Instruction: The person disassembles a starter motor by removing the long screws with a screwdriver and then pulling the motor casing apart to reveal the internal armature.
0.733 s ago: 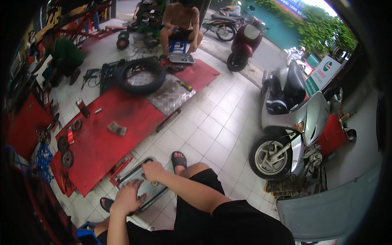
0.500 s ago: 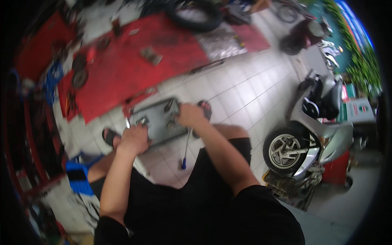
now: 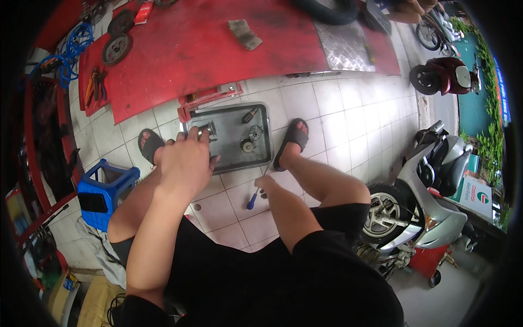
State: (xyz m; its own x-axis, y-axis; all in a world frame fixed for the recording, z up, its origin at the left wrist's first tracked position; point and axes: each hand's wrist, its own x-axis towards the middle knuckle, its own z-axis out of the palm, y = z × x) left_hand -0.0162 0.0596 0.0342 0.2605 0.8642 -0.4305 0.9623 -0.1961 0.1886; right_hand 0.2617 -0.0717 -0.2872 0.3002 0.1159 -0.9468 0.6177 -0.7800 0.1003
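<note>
A grey metal tray (image 3: 261,158) rests on the tiled floor between my feet. My left hand (image 3: 188,163) reaches over its left side, fingers stretched and thumb apart, touching a shiny round metal part (image 3: 206,131) that it partly covers. On the tray's right lie a dark cylindrical part (image 3: 249,116), a small metal housing (image 3: 255,132) and a round metal part (image 3: 248,146). My right hand (image 3: 263,184) is below the tray, fingers loosely bent and partly hidden. Beside those fingers is a screwdriver (image 3: 251,201) with a blue handle; the handle lies outside the hand.
A red platform (image 3: 190,60) spans the far side, bearing wheels (image 3: 116,49), pliers (image 3: 99,83) and a cloth-like piece (image 3: 244,35). A blue stool (image 3: 106,185) stands at left. A silver motorbike (image 3: 422,201) is at right, a dark red scooter (image 3: 447,76) beyond.
My right hand has left the tray's right edge and come down beside the screwdriver. My left hand remains at the tray's left side. The view has shifted, now showing the parts in the tray clearly.
</note>
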